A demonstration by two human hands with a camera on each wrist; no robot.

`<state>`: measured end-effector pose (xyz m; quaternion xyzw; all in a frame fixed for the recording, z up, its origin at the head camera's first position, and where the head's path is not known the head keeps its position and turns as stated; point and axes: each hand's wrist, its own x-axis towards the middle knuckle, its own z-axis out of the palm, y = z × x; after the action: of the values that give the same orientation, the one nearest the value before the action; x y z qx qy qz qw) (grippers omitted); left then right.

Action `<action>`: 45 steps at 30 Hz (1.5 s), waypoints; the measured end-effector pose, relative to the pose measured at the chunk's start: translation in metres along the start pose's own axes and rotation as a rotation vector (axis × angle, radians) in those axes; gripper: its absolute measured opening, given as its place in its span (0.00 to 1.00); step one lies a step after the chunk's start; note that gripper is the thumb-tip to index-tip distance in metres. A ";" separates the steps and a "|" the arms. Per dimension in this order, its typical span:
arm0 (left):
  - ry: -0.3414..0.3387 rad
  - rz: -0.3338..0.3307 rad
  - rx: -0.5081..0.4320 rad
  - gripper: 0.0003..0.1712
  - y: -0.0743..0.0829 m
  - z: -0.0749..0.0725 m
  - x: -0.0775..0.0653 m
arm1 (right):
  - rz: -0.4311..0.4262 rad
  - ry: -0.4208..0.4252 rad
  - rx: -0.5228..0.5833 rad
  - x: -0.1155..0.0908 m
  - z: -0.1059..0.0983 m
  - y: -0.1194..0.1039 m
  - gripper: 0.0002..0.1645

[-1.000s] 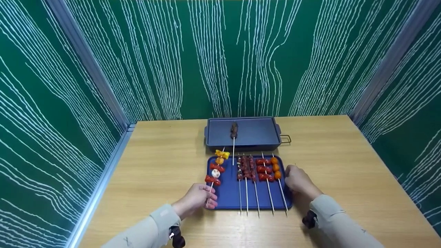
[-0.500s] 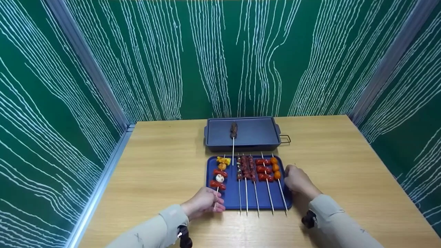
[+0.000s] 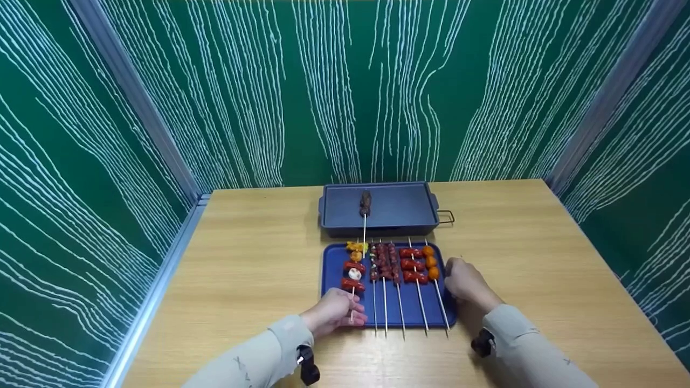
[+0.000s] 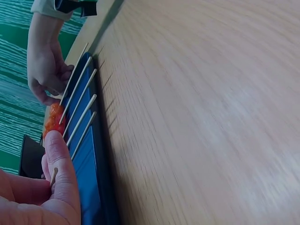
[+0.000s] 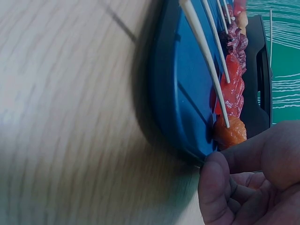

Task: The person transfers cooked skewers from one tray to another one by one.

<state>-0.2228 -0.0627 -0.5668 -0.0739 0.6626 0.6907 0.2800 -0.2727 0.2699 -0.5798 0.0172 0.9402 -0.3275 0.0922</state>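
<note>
My left hand (image 3: 335, 310) pinches the bare stick of a mixed skewer (image 3: 354, 274) strung with red pieces, a white round, an orange ball and a yellow piece. This skewer lies over the left part of a blue tray (image 3: 333, 272), close beside a row of others. In the left wrist view, the stick's end pokes out between thumb and fingers of the left hand (image 4: 58, 187). At the tray's right side, my right hand (image 3: 466, 281) grips the rim; the right wrist view shows thumb and forefinger of that hand (image 5: 262, 173) meeting at the tray edge (image 5: 164, 93).
On the tray lie dark red meat skewers (image 3: 384, 261), a red-piece skewer (image 3: 414, 265) and an orange-ball skewer (image 3: 433, 264), sticks overhanging the front. Behind stands a dark grill box (image 3: 401, 207) with a wire handle; a brown meat skewer (image 3: 365, 203) lies on it, its stick reaching over the tray.
My left hand has moved right with the mixed skewer, which has come from the tray's left edge, tilted, to nearly parallel beside the meat skewers. The right hand stays at the rim.
</note>
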 end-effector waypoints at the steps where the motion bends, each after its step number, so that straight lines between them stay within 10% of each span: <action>1: 0.001 0.001 -0.005 0.14 0.000 0.001 0.001 | 0.000 0.000 0.002 0.000 0.000 0.000 0.08; 34: 0.180 0.044 0.367 0.07 0.008 0.006 0.003 | 0.009 -0.019 0.021 -0.001 -0.001 0.000 0.08; 45: 0.214 0.039 0.385 0.09 0.038 -0.002 0.001 | 0.031 -0.005 0.044 0.000 0.000 0.000 0.05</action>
<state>-0.2424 -0.0634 -0.5345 -0.0792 0.8096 0.5449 0.2035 -0.2727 0.2697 -0.5803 0.0327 0.9321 -0.3469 0.0992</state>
